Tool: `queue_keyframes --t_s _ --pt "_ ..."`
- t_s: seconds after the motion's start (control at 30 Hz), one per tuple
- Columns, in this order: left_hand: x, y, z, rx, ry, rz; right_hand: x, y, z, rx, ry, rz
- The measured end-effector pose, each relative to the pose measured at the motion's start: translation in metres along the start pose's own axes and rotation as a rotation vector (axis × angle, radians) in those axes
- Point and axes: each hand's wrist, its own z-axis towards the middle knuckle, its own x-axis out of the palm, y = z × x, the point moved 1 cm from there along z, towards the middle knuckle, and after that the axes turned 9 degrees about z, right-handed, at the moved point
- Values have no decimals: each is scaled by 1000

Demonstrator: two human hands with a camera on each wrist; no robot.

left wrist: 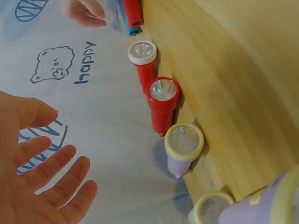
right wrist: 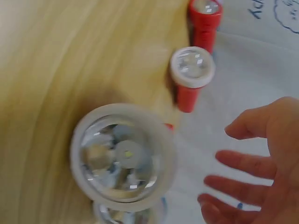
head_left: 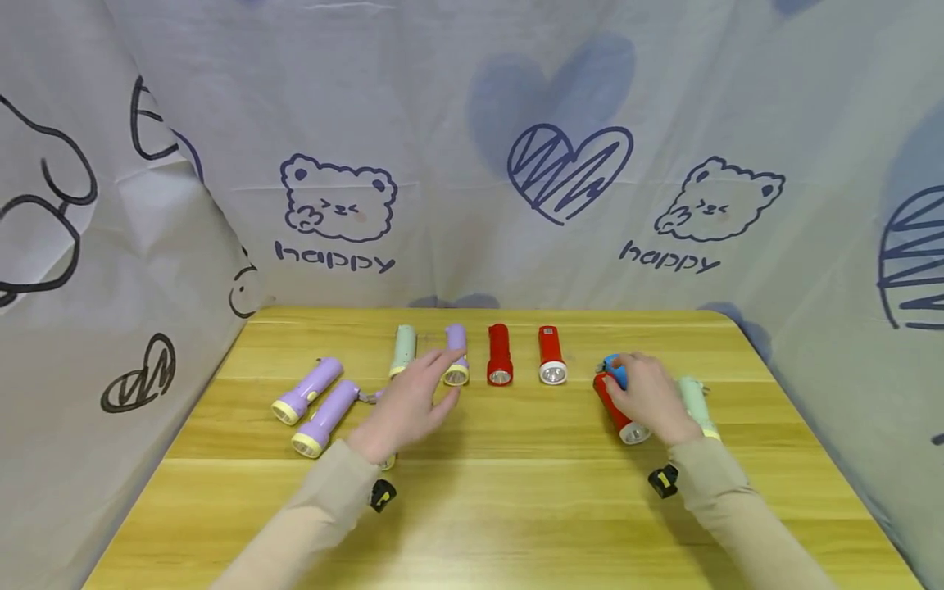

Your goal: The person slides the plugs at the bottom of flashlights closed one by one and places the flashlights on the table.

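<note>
My left hand (head_left: 413,406) hovers over the table with fingers spread and holds nothing. Beyond its fingertips lie a pale green flashlight (head_left: 401,348) and a purple flashlight (head_left: 456,338), each partly covered in the head view. Another flashlight (head_left: 387,462) is mostly hidden beneath that wrist. On the right side, my right hand (head_left: 651,400) is above a red flashlight with a white head (head_left: 614,410) and a blue flashlight (head_left: 616,374). Its fingers look parted and empty in the right wrist view, where the red one's white-rimmed lens (right wrist: 124,156) appears large.
Two purple flashlights (head_left: 328,418) lie slanted at the left. A red flashlight (head_left: 499,352) and a white-rimmed red flashlight (head_left: 550,346) stand in the back row. Right of my right hand lies a pale green flashlight (head_left: 693,397). A printed cloth (head_left: 457,229) encloses the wooden table (head_left: 516,508).
</note>
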Motion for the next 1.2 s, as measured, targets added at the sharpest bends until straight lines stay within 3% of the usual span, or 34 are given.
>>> queue_keyframes --t_s 0.17,0.33,1.2 --pt "7 -1 -5 -27 53 -12 10 -10 0 -5 31 -7" --pt "14 -2 -6 -24 60 -20 18 -13 0 -34 77 32" --pt "23 -4 -12 -21 65 -47 26 -26 8 101 193 -39"
